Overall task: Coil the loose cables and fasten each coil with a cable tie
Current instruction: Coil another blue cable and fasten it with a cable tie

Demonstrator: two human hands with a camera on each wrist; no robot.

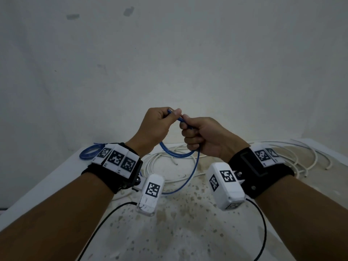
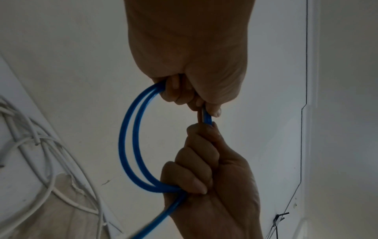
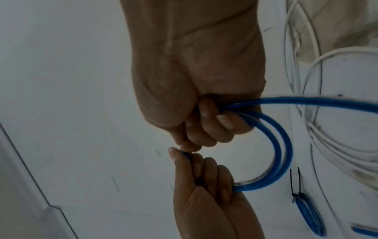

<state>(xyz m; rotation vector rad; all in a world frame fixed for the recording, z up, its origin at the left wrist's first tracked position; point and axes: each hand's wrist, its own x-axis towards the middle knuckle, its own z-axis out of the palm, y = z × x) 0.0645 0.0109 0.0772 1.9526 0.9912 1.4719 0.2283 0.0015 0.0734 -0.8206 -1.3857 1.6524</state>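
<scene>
Both hands are raised over the table and hold one blue cable [image 1: 177, 154]. My left hand [image 1: 172, 114] pinches the cable's end between thumb and fingers. My right hand [image 1: 185, 122] grips the strands in a fist right beside it. Two turns of the blue cable [image 2: 131, 137] hang as a loop between the hands, and in the right wrist view the loop [image 3: 284, 153] curves from the right hand [image 3: 204, 116] to the left hand [image 3: 184, 155]. The cable's loose tail [image 1: 190, 176] trails down onto the table. A second blue coil [image 1: 88, 153] lies at the far left, bound with black cable ties [image 3: 294, 182].
Loose white cables [image 1: 165, 164] lie tangled under the hands, and more white cables [image 1: 301, 157] spread to the right. The white speckled table [image 1: 178, 223] meets a pale wall [image 1: 169, 53] behind. Thin black cords [image 1: 105, 219] run from the wrist cameras.
</scene>
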